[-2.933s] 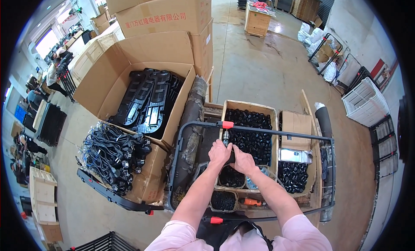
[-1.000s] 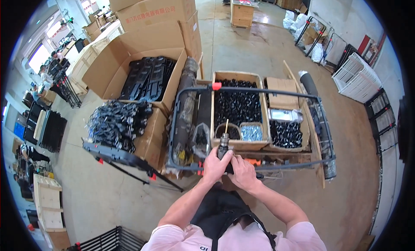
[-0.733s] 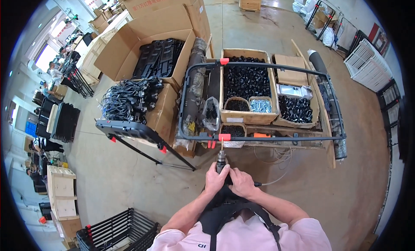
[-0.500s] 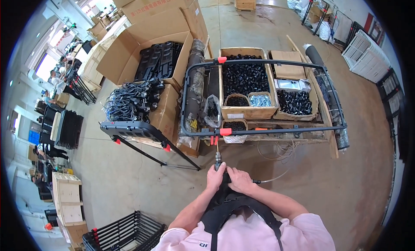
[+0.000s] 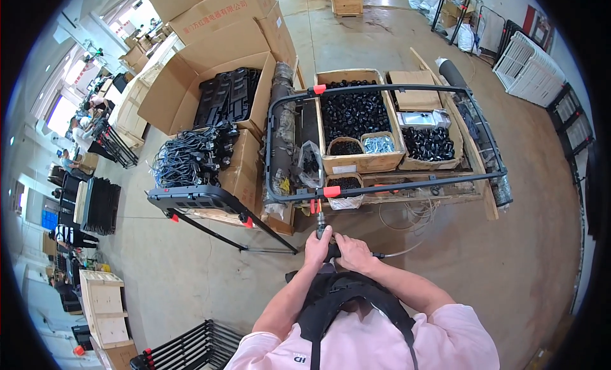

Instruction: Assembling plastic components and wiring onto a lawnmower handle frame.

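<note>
tool: black pneumatic screwdriver with hose point(image 5: 321, 235), upright below the frame's near rail
hands: left hand point(image 5: 316, 248) and right hand point(image 5: 352, 254) both closed around the tool
frame: black rectangular metal tube frame point(image 5: 289, 109), two orange clips on it, resting over the boxes
step: likely driving a fastener at near orange clip point(image 5: 331, 192); next needs tip kept aligned
boxes: three open cardboard boxes of small black parts point(image 5: 354, 112) under the frame

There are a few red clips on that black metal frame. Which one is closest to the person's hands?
The red clip on the near bar of the black frame, right above the tool held in both hands. Another red clip sits on the far bar, well beyond.
</note>
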The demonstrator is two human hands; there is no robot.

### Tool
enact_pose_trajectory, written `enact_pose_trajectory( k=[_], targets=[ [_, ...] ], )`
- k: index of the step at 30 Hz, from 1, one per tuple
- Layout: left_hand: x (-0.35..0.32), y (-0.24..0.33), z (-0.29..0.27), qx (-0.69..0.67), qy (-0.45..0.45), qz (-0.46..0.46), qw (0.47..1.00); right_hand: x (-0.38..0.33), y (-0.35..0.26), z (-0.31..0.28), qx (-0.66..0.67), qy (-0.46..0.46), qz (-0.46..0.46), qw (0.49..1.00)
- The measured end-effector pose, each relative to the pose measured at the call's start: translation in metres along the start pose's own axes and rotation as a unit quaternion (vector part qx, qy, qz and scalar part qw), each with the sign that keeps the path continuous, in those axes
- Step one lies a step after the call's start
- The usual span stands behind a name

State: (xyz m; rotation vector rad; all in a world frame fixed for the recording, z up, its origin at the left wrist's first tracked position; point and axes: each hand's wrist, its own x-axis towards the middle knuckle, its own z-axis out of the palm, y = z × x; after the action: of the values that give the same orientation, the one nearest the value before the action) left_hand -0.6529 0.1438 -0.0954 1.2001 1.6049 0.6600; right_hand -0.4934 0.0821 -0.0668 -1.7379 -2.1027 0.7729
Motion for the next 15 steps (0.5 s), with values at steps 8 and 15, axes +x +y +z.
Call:
enact_pose_trajectory(
  k=[8,15],
  targets=[
    [-0.001,0.015,-0.003,0.019,-0.009,-0.016,1.0,0.005,0.002,-0.001,0.008,-0.018,0.009,1.0],
    [0.006,0.02,-0.002,0.037,-0.007,-0.014,0.999,0.011,0.006,0.001,0.014,-0.003,0.012,1.0]
  ],
)
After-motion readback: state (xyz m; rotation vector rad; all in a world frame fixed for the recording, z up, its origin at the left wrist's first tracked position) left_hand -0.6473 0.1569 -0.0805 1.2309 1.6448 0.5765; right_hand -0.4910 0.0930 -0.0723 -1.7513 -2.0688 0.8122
